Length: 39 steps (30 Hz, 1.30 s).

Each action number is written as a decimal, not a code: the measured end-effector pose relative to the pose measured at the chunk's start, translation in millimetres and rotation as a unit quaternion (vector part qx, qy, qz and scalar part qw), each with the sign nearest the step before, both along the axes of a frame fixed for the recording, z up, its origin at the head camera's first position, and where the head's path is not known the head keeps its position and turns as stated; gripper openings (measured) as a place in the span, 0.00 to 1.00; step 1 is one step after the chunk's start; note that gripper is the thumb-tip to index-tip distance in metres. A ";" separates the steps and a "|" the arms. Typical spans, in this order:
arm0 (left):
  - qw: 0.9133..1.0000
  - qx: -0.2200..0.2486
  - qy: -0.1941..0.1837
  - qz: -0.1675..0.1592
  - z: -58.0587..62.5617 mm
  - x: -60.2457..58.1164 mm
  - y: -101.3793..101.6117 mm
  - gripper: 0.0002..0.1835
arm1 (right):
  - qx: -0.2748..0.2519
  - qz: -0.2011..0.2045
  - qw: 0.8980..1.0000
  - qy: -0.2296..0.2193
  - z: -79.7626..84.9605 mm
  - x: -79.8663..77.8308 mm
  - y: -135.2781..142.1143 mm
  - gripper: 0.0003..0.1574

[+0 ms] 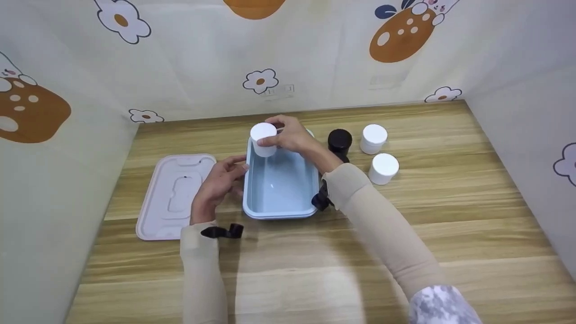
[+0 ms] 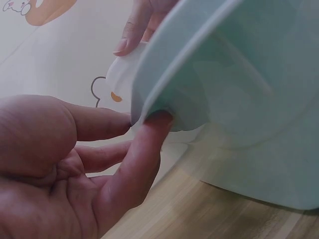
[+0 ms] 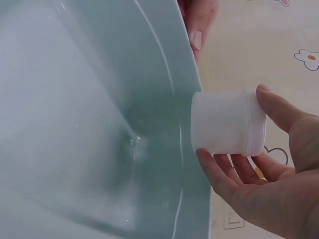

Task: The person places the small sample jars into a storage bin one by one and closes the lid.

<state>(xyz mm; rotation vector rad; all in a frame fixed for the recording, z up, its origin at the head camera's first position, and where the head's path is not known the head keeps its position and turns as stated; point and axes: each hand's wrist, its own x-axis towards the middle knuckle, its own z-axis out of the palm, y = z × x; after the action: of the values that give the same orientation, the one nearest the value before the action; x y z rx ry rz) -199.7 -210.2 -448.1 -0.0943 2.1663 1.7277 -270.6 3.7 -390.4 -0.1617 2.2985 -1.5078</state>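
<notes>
From my remote seat, I see my right grip (image 1: 291,134) closed around a white jar (image 1: 264,143), thumb on one side and fingers on the other, with its cap facing up. I read that side hold as a way of having the jar roughly upright while leaving its base uncovered. Directly below this grip lies the far end of the blue bin (image 1: 280,193); whether the jar touches the bin's wall, I can't tell. My left grip (image 1: 219,182) clasps nothing — its loosely bent fingers only touch the outside of the bin's rim, I'd judge to steady it. Left of that grip, the pale lid (image 1: 155,202) lies flat on the tabletop (image 1: 450,252), apparently set aside so the bin's mouth is free. To the right of the right grip, past its wrist, stand a black jar (image 1: 339,140) and two more white jars (image 1: 379,154), seemingly grouped within that arm's reach. As for pose, the right forearm slants forward and leftward across the bin's right edge; the left forearm runs nearly straight ahead — its hand angled right, toward the rim.
</notes>
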 end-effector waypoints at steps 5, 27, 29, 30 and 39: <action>1.000 -0.006 -0.002 -0.002 0.6 0.3 0.9 0.25 | 0.022 0.005 1.000 -0.002 -4.5 0.8 -2.7 0.42; 1.000 0.007 -0.017 0.001 2.9 0.9 5.0 0.25 | 0.120 0.086 0.988 0.052 -8.8 -1.5 -4.4 0.36; 1.000 0.004 -0.016 0.002 3.1 1.1 5.0 0.25 | 0.128 0.090 0.986 0.055 -9.8 -0.4 -5.7 0.36; 1.000 0.005 -0.014 0.001 3.0 1.3 4.9 0.25 | 0.133 0.091 0.985 0.054 -10.1 0.0 -6.2 0.36; 1.000 0.016 -0.008 -0.003 1.5 1.0 4.0 0.25 | 0.178 0.091 0.980 0.025 -11.9 2.3 -11.2 0.38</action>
<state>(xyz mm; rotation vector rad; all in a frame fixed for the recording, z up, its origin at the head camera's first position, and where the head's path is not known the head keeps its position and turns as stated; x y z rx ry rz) -198.7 -206.2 -446.6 -0.0944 2.1238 1.7524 -268.3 -7.5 -402.3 -0.3023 2.4727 -0.9967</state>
